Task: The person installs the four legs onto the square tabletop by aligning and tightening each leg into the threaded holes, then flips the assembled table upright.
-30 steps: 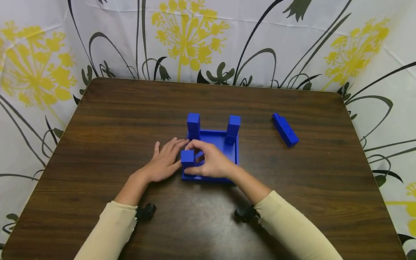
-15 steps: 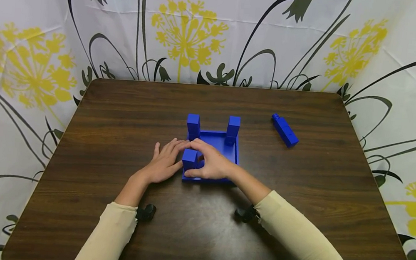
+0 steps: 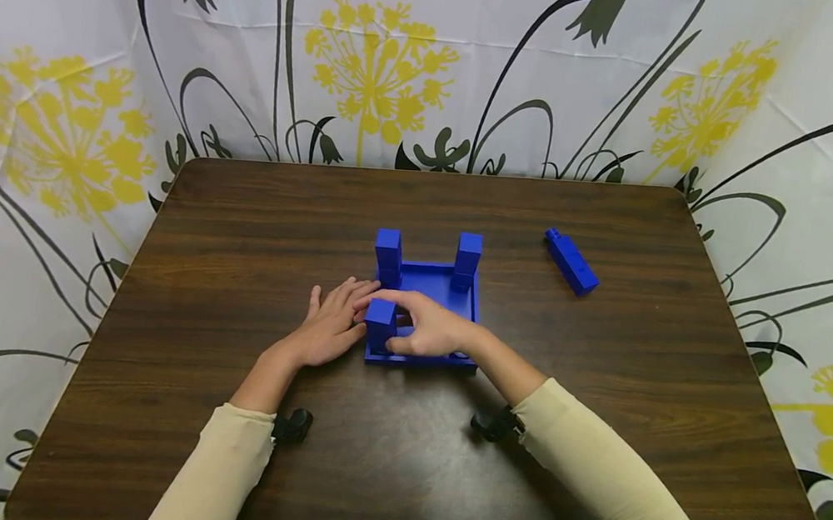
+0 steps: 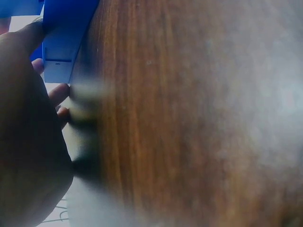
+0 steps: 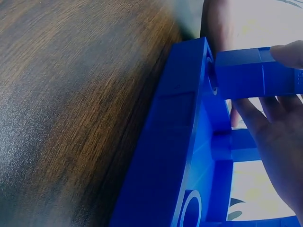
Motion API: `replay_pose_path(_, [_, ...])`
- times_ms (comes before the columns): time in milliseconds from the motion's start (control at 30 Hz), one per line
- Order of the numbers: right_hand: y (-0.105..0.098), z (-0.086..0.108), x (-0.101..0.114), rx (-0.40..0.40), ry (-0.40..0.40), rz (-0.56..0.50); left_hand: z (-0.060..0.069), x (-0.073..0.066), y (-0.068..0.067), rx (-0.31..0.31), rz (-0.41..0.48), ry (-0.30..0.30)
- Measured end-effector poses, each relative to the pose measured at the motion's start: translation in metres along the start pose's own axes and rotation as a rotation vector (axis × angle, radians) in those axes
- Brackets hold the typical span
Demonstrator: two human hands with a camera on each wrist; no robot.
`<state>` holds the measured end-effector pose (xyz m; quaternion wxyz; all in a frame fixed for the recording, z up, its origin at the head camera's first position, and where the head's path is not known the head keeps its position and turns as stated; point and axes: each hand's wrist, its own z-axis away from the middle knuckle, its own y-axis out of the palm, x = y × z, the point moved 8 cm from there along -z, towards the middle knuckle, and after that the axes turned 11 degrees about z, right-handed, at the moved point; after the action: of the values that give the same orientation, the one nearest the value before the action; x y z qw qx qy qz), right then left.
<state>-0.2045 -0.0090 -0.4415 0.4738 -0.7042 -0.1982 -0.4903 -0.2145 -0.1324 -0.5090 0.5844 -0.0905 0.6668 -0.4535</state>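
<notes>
A blue square table top with raised edges (image 3: 422, 362) lies upside down mid-table. Two blue legs, far left (image 3: 388, 257) and far right (image 3: 467, 261), stand upright on its far corners. My right hand (image 3: 431, 326) grips a third blue leg (image 3: 380, 322) at the near left corner, thumb on the near side, fingers round the back. In the right wrist view that leg (image 5: 244, 78) meets the round corner socket. Another round socket (image 5: 191, 210) shows at the near right corner. My left hand (image 3: 331, 325) lies with straight fingers against the left edge of the table top.
A loose blue leg (image 3: 571, 262) with a round peg at one end lies to the right, farther back on the brown wooden table (image 3: 255, 219). Behind hangs a white flower-patterned cloth (image 3: 421, 59).
The held leg has shifted slightly right and stands upright over the near left corner. The fingers of my right hand have moved round it. My left hand stays where it was.
</notes>
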Motion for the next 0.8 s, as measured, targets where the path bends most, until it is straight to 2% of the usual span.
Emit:
replay_pose_path(267, [-0.004, 0.002, -0.004, -0.053, 0.065, 0.025, -0.003, 0.011, 0.004, -0.004, 0.002, -0.001])
replay_pose_path(467, [-0.005, 0.002, -0.007, -0.128, 0.126, 0.107, -0.001, 0.005, 0.002, -0.004, 0.017, 0.007])
replay_pose_path(667, [-0.005, 0.002, -0.005, -0.194, 0.129, 0.222, 0.001, -0.001, 0.0, -0.005, 0.017, 0.016])
replay_pose_path(800, [-0.004, 0.001, -0.005, -0.245, 0.126, 0.271, 0.002, -0.002, -0.001, 0.007, 0.012, 0.0])
